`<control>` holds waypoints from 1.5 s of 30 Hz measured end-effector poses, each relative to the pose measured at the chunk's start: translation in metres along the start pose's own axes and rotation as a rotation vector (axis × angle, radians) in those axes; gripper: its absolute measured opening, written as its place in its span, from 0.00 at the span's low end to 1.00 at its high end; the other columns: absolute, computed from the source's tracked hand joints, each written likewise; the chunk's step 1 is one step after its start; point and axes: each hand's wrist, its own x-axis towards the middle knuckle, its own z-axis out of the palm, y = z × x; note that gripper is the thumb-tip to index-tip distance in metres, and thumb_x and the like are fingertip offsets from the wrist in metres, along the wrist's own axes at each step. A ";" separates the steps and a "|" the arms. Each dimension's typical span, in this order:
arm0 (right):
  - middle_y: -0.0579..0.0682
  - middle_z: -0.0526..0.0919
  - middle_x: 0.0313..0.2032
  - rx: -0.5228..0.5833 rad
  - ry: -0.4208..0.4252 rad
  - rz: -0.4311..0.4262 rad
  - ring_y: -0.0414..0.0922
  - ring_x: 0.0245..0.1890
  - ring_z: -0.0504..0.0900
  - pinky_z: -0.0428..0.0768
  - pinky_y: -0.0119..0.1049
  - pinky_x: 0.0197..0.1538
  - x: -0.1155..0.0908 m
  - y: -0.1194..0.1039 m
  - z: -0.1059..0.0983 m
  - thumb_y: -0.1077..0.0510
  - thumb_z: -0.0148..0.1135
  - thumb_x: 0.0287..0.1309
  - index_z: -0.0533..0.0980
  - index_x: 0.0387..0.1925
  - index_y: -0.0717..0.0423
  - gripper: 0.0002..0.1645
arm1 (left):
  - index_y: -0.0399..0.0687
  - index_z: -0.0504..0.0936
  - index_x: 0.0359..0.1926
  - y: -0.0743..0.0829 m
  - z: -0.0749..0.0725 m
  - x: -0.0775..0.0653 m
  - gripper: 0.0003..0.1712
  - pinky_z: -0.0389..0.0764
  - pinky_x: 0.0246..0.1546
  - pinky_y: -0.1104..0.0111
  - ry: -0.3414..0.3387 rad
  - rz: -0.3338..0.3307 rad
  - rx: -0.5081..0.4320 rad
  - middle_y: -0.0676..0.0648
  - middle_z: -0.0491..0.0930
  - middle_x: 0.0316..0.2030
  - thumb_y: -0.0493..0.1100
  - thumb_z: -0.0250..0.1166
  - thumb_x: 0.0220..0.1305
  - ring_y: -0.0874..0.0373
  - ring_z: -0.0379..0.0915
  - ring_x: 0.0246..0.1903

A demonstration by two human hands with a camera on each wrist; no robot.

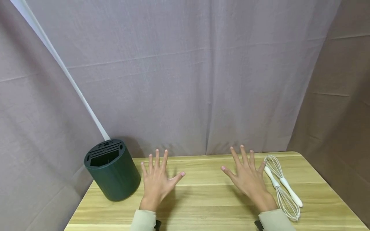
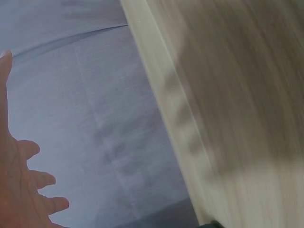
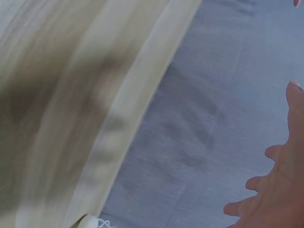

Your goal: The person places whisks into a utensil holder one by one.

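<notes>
Both hands hover above the wooden table with fingers spread, holding nothing. The left hand (image 1: 157,179) is nearest to a dark green knife block (image 1: 118,179), a round holder with slots and a larger opening in its top. Beside the right hand (image 1: 248,178) lie two white whisks (image 1: 291,192), side by side and pointing opposite ways, one with its handle towards the back. In the left wrist view, the left palm (image 2: 19,185) shows at the edge with straight fingers. The right palm (image 3: 280,190) appears likewise in the right wrist view, with a bit of whisk handle (image 3: 88,222) at the bottom.
The light wooden table (image 1: 202,205) ends at the back against a grey-mauve curtain (image 1: 179,96). More cloth hangs at the left and right sides. A pale strip (image 1: 72,80) runs down the left corner to behind the knife block.
</notes>
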 end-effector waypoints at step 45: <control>0.62 0.44 0.84 0.107 0.041 -0.059 0.69 0.82 0.39 0.39 0.84 0.69 -0.005 -0.079 0.021 0.27 0.55 0.72 0.50 0.86 0.44 0.53 | 0.57 0.53 0.85 -0.042 -0.040 -0.016 0.68 0.43 0.76 0.32 0.131 0.026 -0.017 0.37 0.52 0.82 0.88 0.58 0.54 0.32 0.49 0.79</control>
